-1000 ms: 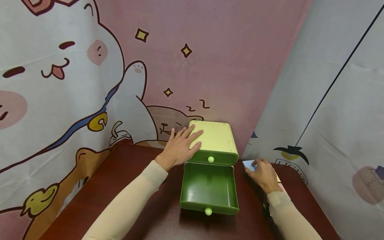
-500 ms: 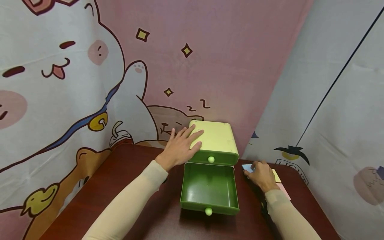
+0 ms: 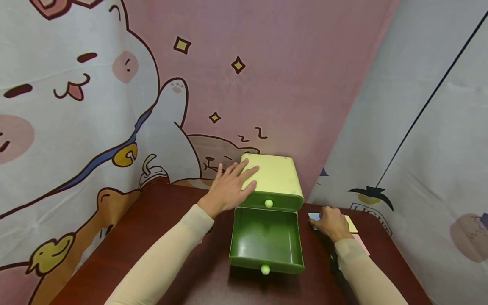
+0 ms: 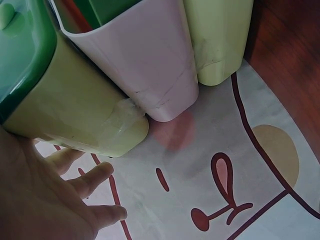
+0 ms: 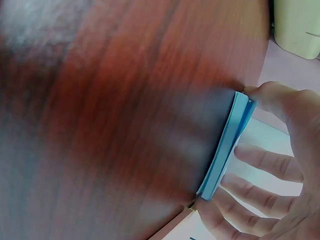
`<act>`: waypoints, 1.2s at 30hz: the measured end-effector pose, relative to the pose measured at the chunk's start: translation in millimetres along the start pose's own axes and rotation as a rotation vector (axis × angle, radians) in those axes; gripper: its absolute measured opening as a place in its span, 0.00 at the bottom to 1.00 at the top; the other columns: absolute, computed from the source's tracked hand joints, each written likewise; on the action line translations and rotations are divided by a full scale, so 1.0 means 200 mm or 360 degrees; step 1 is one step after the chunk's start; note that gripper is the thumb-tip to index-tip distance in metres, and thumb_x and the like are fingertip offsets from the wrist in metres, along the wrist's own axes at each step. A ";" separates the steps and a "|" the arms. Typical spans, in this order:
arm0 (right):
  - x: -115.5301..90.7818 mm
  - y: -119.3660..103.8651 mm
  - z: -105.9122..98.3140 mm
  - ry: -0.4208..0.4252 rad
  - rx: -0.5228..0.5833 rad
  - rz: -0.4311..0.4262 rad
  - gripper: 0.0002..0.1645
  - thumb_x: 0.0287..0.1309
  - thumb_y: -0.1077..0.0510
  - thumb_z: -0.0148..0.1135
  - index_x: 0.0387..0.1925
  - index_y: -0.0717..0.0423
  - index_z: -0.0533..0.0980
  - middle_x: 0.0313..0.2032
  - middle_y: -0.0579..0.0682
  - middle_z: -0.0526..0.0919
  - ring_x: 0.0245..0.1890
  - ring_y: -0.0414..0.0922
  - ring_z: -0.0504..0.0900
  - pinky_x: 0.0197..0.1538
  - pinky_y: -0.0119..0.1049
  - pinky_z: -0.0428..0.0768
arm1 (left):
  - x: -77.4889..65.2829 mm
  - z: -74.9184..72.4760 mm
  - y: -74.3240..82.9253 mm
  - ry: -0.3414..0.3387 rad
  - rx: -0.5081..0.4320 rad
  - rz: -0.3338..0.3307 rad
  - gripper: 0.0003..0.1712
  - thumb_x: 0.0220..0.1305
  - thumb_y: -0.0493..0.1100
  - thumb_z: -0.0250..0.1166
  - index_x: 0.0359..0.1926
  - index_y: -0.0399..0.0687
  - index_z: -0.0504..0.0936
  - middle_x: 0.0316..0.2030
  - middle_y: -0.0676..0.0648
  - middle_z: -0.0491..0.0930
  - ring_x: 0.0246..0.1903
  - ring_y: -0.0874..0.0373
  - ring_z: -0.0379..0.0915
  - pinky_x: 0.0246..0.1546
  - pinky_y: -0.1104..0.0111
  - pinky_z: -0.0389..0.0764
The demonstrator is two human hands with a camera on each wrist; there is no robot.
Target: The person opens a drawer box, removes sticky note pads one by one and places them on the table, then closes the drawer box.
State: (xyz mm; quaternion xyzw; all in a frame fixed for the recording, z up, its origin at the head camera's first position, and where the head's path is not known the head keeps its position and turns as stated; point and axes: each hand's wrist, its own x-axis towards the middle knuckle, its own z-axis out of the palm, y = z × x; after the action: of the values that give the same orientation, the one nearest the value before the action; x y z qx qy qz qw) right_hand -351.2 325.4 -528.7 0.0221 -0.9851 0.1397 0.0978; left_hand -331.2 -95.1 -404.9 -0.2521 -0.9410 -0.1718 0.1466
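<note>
A small drawer unit [image 3: 280, 176] with a pale yellow top and green fronts stands against the backdrop. Its lower green drawer [image 3: 264, 237] is pulled out, and its inside looks bare. My left hand [image 3: 226, 190] rests on the left side of the yellow top, fingers spread. To the right of the unit, my right hand [image 3: 333, 223] holds a blue sticky note pad [image 5: 225, 145] by its edges, thumb at one end and fingers at the other. In the right wrist view the pad is seen edge-on at the wooden table, its sheets slightly parted.
Beside my right hand lie a yellow note pad [image 3: 351, 224] and a pink note pad [image 3: 361, 242]. The dark red wooden table [image 3: 160, 237] meets a cartoon cloth backdrop [image 3: 305, 84]. A pink drawer layer [image 4: 145, 55] shows in the left wrist view.
My right hand has shifted slightly toward me with the blue pad, showing more of the yellow and pink pads. My left hand has stayed on the drawer unit.
</note>
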 end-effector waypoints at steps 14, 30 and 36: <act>0.00 -0.04 -0.03 -0.0111 -0.0041 0.0060 0.33 0.63 0.40 0.87 0.20 0.55 0.78 0.30 0.60 0.86 0.27 0.53 0.82 0.30 0.52 0.82 | 0.00 -0.01 0.00 -0.0017 0.0017 -0.0012 0.41 0.91 0.75 0.34 0.95 0.77 0.58 0.97 0.49 0.51 0.93 0.33 0.54 0.91 0.23 0.42; -0.01 -0.03 -0.04 -0.0101 -0.0002 0.0030 0.36 0.66 0.38 0.84 0.19 0.55 0.75 0.22 0.51 0.76 0.24 0.49 0.76 0.28 0.46 0.73 | 0.00 -0.02 0.02 -0.0026 0.0006 -0.0017 0.41 0.91 0.75 0.35 0.95 0.76 0.59 0.97 0.48 0.51 0.94 0.34 0.52 0.91 0.23 0.41; -0.04 -0.03 -0.08 -0.0020 -0.0006 -0.0006 0.34 0.68 0.39 0.81 0.46 0.70 0.88 0.42 0.70 0.93 0.35 0.64 0.92 0.38 0.62 0.90 | 0.00 -0.02 0.02 -0.0027 0.0005 -0.0017 0.41 0.91 0.75 0.36 0.95 0.76 0.60 0.97 0.48 0.51 0.94 0.33 0.53 0.91 0.23 0.41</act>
State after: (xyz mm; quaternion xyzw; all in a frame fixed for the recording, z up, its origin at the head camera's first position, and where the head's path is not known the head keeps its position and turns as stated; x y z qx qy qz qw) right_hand -340.6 323.9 -512.6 0.0247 -0.9859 0.1375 0.0920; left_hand -328.1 -94.5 -400.3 -0.2483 -0.9438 -0.1689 0.1381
